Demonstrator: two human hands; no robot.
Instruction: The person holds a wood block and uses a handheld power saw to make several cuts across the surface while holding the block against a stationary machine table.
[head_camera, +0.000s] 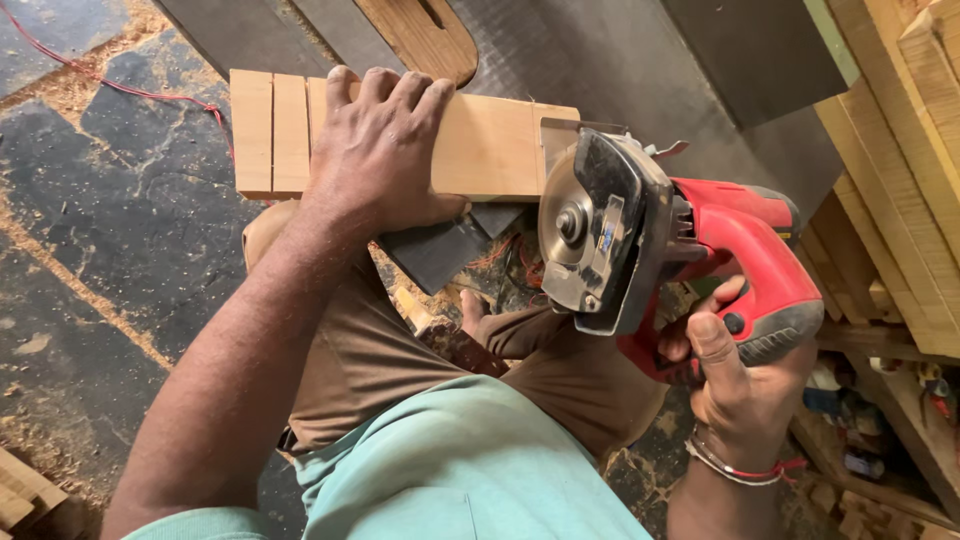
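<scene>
the board (490, 145) lies crosswise on the knee, long axis left to right, the left hand (378, 150) spread flat on its middle, the right hand (735, 385) gripping the saw (650, 240) at its right end.

The board (480, 145) lies crosswise on the bench (640, 70), its left end jutting out over the floor (110, 230). The left hand (375, 150) lies flat on top of the board, near its middle. The saw (640, 235) sits at the board's right end, its blade (565, 235) just in front of the board's near edge. The right hand (735, 385) holds the saw's handle from below, nearer the person. A stack of planks (900, 150) stands to the right of the saw. Both knees lie below the board.
</scene>
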